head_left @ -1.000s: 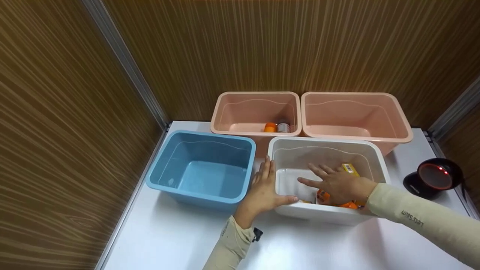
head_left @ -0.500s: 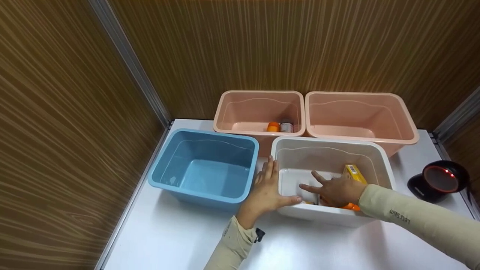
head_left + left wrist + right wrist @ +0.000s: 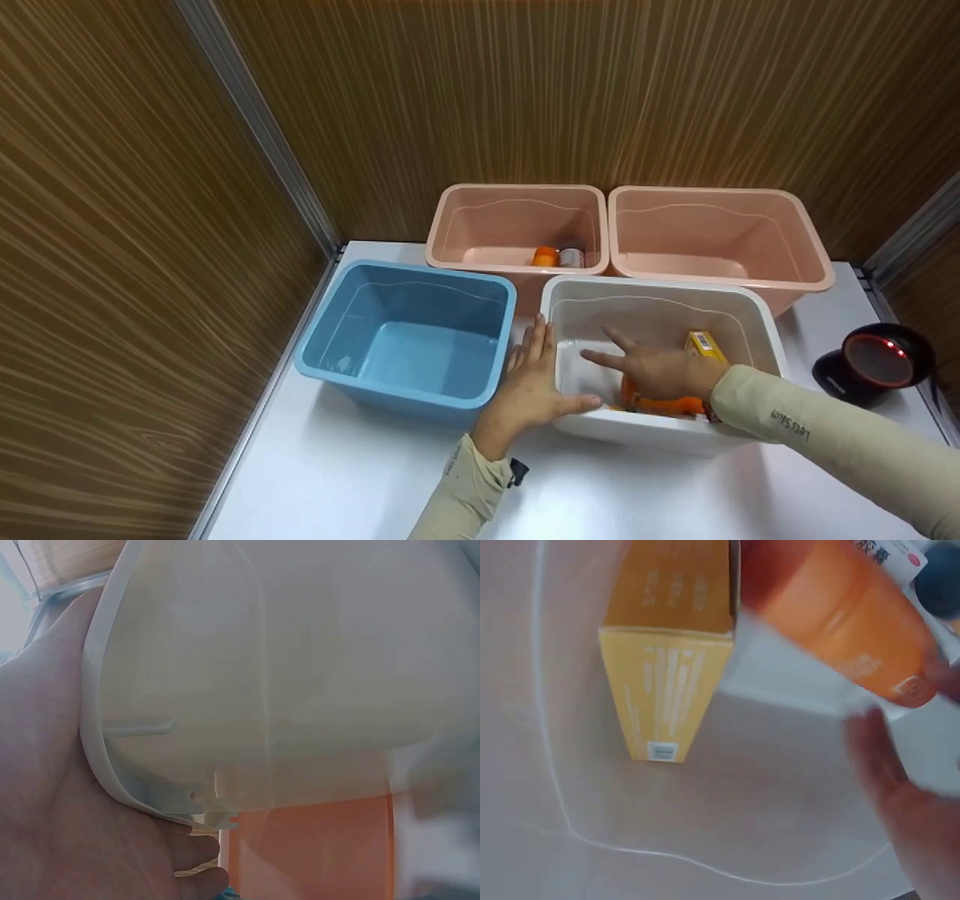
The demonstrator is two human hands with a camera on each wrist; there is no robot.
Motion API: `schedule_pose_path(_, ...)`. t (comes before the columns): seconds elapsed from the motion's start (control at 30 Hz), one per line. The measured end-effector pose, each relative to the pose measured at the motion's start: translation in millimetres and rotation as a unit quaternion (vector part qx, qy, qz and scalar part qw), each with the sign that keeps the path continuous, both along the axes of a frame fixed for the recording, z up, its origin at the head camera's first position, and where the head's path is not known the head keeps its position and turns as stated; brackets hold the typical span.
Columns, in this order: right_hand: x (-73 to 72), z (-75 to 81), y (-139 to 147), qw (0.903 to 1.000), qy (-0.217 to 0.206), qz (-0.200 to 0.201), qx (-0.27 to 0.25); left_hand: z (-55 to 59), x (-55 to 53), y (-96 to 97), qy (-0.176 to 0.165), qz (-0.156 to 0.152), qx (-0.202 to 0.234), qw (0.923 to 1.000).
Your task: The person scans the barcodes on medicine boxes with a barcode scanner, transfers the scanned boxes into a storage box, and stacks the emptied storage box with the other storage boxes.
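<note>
My left hand (image 3: 525, 390) rests against the left front corner of the white bin (image 3: 660, 285), fingers straight, thumb over the front rim. In the left wrist view its palm (image 3: 52, 772) lies along the rim (image 3: 94, 690). My right hand (image 3: 664, 371) reaches inside, with two fingers spread straight and the others hidden. Below it lies an orange bottle (image 3: 675, 406). The right wrist view shows the bottle (image 3: 847, 615) blurred, fingertips close to its end; whether they touch is unclear. A yellow box (image 3: 703, 343) stands by the bin's right wall.
A blue bin (image 3: 427, 360) stands to the left. Two pink bins stand behind; the left pink bin (image 3: 517, 189) holds an orange and a white bottle, beside the right pink bin (image 3: 705, 192). A black scanner-like device (image 3: 877, 360) with red lights sits at right.
My right hand has moved slightly left and down inside the white bin, and more of the orange bottle shows under it. The left hand has kept its place on the rim.
</note>
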State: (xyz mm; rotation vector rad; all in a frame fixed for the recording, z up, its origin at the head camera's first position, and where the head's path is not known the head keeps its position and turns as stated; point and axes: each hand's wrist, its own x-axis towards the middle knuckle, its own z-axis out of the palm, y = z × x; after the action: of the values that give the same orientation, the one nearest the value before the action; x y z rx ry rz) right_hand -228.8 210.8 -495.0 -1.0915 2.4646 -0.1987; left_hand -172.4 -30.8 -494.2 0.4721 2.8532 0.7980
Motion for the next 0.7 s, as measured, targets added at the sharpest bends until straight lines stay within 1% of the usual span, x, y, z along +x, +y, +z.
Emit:
schedule_pose_path(0.07,-1.2,-0.5,-2.8,0.9997,0.015,0.008,-0.019,-0.3,0.6,-0.6,0.003,0.000,-0.001,1.0000)
schedule_pose_path(0.1,-1.6,-0.5,-3.6,0.9997,0.016,0.006,-0.015,-0.4,0.7,-0.7,0.004,0.000,-0.001,1.0000)
schedule_pose_path(0.13,-1.7,-0.8,-4.2,0.9999,0.010,0.000,-0.005,-0.7,0.7,-0.6,0.005,0.000,-0.002,1.0000)
schedule_pose_path(0.2,-1.4,-1.8,-4.3,0.9991,-0.001,-0.015,0.039,-0.9,1.2,-0.4,0.002,0.000,-0.001,1.0000)
schedule_pose_path(0.3,-2.5,-2.9,-3.7,0.9935,-0.035,-0.041,0.101,-0.9,0.1,0.2,0.001,0.003,-0.001,1.0000)
schedule_pose_path(0.37,-2.3,-4.3,-2.4,0.9900,-0.045,-0.040,0.127,-0.9,0.0,0.6,0.001,0.004,-0.001,1.0000)
schedule_pose_path(0.47,-1.1,-6.8,0.1,0.9861,-0.060,-0.038,0.150,-1.2,-0.4,1.1,0.002,0.005,0.000,1.0000)
schedule_pose_path(0.6,-1.6,-9.0,0.8,0.9852,-0.066,-0.033,0.155,-0.6,-1.0,1.0,0.002,0.002,-0.001,1.0000)
schedule_pose_path(0.7,-4.6,-6.6,-2.2,0.9881,-0.056,-0.030,0.140,0.9,-1.4,0.0,0.001,0.002,-0.009,1.0000)
